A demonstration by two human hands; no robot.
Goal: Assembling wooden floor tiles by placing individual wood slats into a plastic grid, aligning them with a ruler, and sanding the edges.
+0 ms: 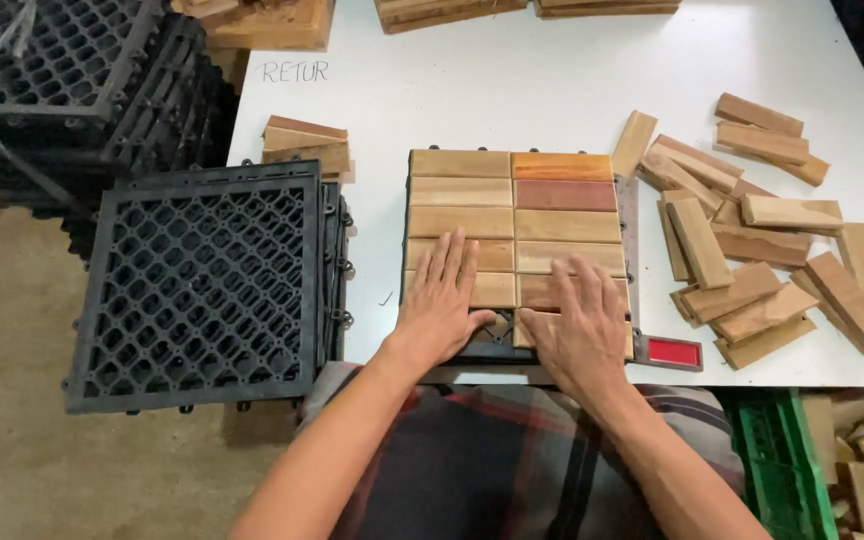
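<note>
At the table's [552,80] centre, a black tile frame [497,351] holds wooden slats [512,222] in two columns. The left hand [442,300] and the right hand [577,325] press flat at its 6 o'clock edge, each grip spread. Loose wood blocks [762,250] lie at 3 o'clock; stacked black grids [202,285] at 9.

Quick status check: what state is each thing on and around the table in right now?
Tile on the table: wooden slats fill most rows; near-left slot open.
Left hand: flat on the slats, holding nothing.
Right hand: flat on the near-right slats.
Loose slats: scattered heap at right.
Black grid bases: stacked, bare, overhanging the table's left edge.
</note>
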